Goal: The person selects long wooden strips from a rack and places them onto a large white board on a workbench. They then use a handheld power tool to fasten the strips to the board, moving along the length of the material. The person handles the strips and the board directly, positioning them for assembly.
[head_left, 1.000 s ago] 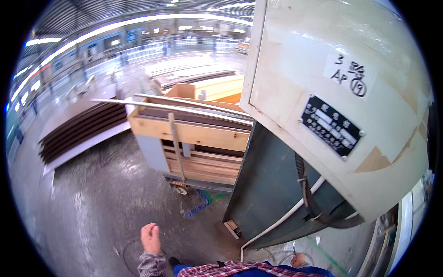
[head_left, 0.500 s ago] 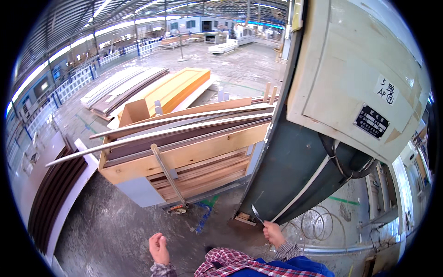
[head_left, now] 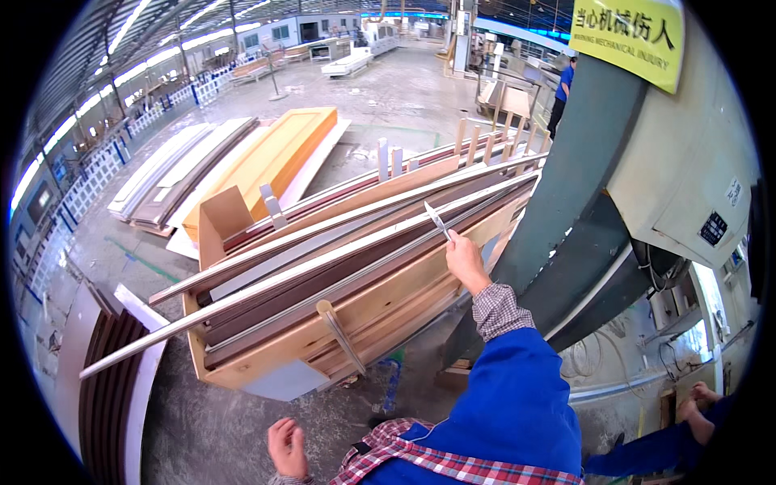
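Gripping a thin metal blade [head_left: 437, 220] in a closed right-hand grip [head_left: 466, 263], tip raised over stacked wooden mouldings [head_left: 339, 242] on a cart [head_left: 267, 356], left hand [head_left: 287, 447] low, loosely open, empty.

Bright, even light from overhead roof strips, soft shadows, sharp centre, strong fisheye bending toward the rim.

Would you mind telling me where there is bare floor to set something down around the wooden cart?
Bare concrete lies beside the left hand, below the wooden cart, and beyond the orange panel. The cart top is crowded with long strips, where the right hand holds a thin blade.
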Tool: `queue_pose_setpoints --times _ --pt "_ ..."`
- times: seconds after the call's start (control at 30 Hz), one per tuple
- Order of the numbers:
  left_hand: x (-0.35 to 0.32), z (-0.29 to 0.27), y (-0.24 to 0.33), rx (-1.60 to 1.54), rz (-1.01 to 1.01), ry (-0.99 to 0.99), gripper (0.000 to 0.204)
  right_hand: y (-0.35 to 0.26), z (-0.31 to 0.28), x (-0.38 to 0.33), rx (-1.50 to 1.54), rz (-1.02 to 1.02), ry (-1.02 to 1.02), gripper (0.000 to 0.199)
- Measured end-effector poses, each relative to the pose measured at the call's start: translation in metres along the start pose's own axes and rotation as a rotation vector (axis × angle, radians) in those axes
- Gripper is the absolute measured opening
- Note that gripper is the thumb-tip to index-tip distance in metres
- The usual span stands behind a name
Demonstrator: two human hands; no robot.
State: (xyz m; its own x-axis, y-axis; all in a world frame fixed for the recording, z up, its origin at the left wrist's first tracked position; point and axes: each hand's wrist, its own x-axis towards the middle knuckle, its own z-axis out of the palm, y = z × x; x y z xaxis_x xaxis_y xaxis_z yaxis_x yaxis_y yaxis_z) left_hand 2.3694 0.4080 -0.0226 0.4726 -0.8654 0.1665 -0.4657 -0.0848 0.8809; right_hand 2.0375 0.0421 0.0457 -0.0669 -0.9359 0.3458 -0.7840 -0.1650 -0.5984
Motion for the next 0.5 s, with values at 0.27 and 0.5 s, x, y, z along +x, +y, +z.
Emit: queue_pose_setpoints --times 0.27,0.5 --pt "0.032 -0.079 -0.096 -0.221 -0.388 0.163 0.025 -0.069 0.015 -0.031 -0.086 0.088 -0.164 0.030" --pt "0.098 -0.138 -0.130 -0.140 -0.160 -0.079 0.024 -0.117 0.027 -0.053 -0.121 0.100 -0.164 0.028"
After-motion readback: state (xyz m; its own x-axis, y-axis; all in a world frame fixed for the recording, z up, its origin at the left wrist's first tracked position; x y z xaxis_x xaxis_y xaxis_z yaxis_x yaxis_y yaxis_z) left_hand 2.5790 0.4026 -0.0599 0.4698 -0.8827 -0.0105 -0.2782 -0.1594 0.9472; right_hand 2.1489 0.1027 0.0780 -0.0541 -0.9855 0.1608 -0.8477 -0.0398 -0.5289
